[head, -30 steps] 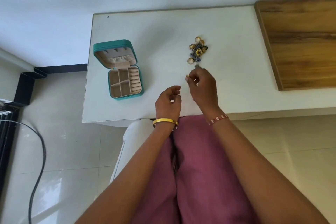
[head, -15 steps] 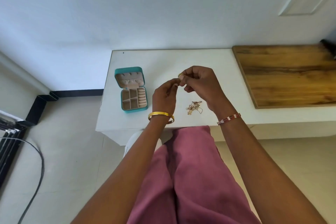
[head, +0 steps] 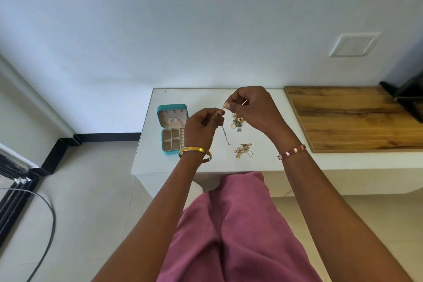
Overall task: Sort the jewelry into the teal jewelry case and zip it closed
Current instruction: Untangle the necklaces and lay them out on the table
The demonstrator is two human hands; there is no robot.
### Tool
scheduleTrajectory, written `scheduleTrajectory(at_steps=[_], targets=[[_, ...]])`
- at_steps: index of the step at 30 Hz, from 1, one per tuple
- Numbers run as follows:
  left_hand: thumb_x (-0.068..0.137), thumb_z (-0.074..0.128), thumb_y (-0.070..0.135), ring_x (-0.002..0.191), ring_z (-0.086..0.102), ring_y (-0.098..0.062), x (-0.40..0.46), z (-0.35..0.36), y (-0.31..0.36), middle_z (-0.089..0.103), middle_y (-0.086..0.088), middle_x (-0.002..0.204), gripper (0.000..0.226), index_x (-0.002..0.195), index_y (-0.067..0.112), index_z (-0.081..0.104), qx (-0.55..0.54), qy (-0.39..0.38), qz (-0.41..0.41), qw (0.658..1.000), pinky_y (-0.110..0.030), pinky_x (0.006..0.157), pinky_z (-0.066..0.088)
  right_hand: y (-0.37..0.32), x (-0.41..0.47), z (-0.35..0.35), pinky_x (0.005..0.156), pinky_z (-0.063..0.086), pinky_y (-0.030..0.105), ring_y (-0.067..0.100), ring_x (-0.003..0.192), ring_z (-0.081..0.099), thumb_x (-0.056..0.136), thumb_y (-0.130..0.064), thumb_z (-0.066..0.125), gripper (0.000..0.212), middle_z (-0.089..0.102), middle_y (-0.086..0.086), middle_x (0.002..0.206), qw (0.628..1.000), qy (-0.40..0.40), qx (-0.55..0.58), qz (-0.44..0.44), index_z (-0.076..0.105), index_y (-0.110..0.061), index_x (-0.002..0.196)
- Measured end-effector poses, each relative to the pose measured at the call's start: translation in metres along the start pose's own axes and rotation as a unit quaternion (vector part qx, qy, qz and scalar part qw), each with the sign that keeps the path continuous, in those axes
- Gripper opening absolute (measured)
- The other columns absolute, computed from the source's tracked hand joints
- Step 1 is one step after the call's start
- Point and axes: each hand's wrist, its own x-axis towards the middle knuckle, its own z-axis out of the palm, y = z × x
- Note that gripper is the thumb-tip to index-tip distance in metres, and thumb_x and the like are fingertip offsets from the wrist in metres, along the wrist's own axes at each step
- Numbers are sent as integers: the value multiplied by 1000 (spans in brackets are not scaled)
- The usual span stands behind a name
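Observation:
The teal jewelry case [head: 173, 108] lies open at the left of the white table [head: 206, 165], lid back, beige compartments showing. Both hands are raised above the table's middle. My right hand [head: 254, 108] pinches the top end of a thin silver chain [head: 225, 135] with a small gold piece. My left hand [head: 201, 128] pinches the same chain just below, and the rest dangles down. A pile of rings and charms [head: 238, 121] lies under my right hand. A tangle of gold chains [head: 243, 150] sits nearer the front edge.
A wooden board [head: 348, 119] covers the table's right part, with a dark object [head: 409, 96] at its far right. The wall stands right behind the table. A black cable [head: 45, 213] curves over the floor at the left. My pink-clad legs [head: 233, 231] are below.
The camera has tilted up. My hands rose from the table and drew apart a little, and a silver chain now hangs between them. The gold chain tangle lies on the table.

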Motion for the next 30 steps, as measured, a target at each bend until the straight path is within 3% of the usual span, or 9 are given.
scheduleTrajectory(at_steps=[2,6,10,14,18,25,30], targets=[[89,56,9,59,61,9,-3,-3,2,63,9,70,11,89,17,64,2,-3,-2,1000,-7,69,50,-4,-3,-3,62,50,32,22,69,62,81,-16,66,5,67,6,80,1000,5,-8,-4,68,-14,77],[90,54,10,55,61,8,-11,-7,10,63,6,68,11,85,11,63,-34,-16,-15,999,-4,60,48,-8,-8,-5,60,54,42,27,69,63,82,-15,65,6,66,9,79,1000,13,-16,-10,67,-15,76],[91,52,12,52,61,5,-17,-13,13,63,18,50,28,66,20,60,-62,-11,-40,997,-5,56,48,-6,-12,-9,61,50,33,33,73,65,81,-14,65,5,68,14,82,1000,21,-8,-4,68,-13,77],[92,52,14,49,63,-1,-21,-16,16,63,11,46,28,64,13,59,-104,-35,-91,990,-10,53,51,-2,-15,-11,60,47,28,24,64,59,82,-11,64,5,64,10,73,1000,27,12,8,68,-8,80],[93,49,14,46,63,-9,-26,-19,11,62,2,44,32,62,6,53,-175,-47,-164,970,-23,62,56,6,-10,-17,65,49,30,15,57,53,83,-9,63,8,62,8,70,997,52,51,33,67,-2,85],[96,42,12,42,60,-10,-28,-25,-5,57,-1,38,33,64,7,45,-271,13,-228,935,-34,76,51,32,-4,-17,52,48,18,11,51,54,85,-4,59,9,62,7,69,984,76,134,89,61,-7,78],[94,46,18,45,64,-15,-26,-37,-24,56,-3,41,31,65,8,45,-348,54,-274,895,-34,70,53,54,-5,-16,60,51,21,16,60,59,88,-2,54,18,65,8,74,952,92,243,159,57,-11,73]])
